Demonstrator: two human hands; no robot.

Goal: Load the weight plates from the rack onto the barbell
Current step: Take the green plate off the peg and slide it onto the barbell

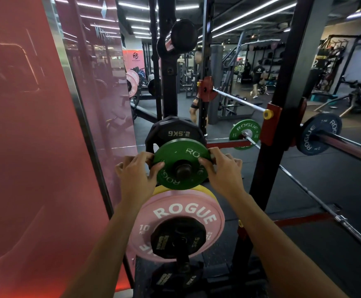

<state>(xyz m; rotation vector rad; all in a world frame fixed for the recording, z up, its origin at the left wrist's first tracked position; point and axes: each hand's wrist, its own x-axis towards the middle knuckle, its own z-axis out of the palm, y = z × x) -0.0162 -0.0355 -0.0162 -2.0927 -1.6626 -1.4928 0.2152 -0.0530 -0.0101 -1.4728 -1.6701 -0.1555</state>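
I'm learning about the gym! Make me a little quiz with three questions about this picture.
1. True or false: both hands hold the green plate.
2. What colour is the big plate straight below the green one? A) blue B) pink C) white
3. Fill in: the plate already on the barbell at the right is ____.

Key
1. True. The left hand and the right hand grip its edges while it sits on the rack peg.
2. B. The pink plate hangs below it.
3. Blue: the blue plate.
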